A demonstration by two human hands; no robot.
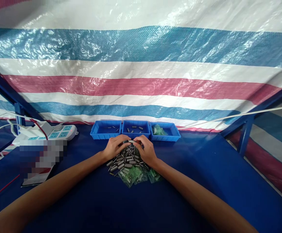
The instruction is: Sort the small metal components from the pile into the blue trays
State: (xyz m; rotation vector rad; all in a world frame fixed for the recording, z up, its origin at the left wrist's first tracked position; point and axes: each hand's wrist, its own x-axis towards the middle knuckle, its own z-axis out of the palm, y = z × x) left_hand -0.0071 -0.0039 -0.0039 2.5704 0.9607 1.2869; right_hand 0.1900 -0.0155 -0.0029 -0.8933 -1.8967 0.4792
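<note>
Standing behind messy metal bits (120, 162) and green bags (131, 176), three blue trays (136, 123) make a row. Above the bits, left hand (115, 146) and right hand (146, 151) pinch a short gray stick (131, 141).

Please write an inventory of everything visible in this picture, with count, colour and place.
Striped sheet: 1, white, blue, red, behind table
Table: 1, blue, below bins
Bins: 3, blue, row at table's back
Pins: few, greyish, left bin
Cylinders: several, grey, middle bin
Bagged items: not countable, greenish, right bin
Metal parts: many, grey, heap at table's middle
Clear bags: several, greenish, heap's near edge
Power strip: 1, white, table's left
Cables: several, white, red, mostly left
Flat item: 1, pixelated, colour unclear, beside power strip
Frame bars: several, blue, both sides
Small piece: 1, grey, between fingertips
Left hand: 1, bare, heap's left
Right hand: 1, bare, heap's right
</note>
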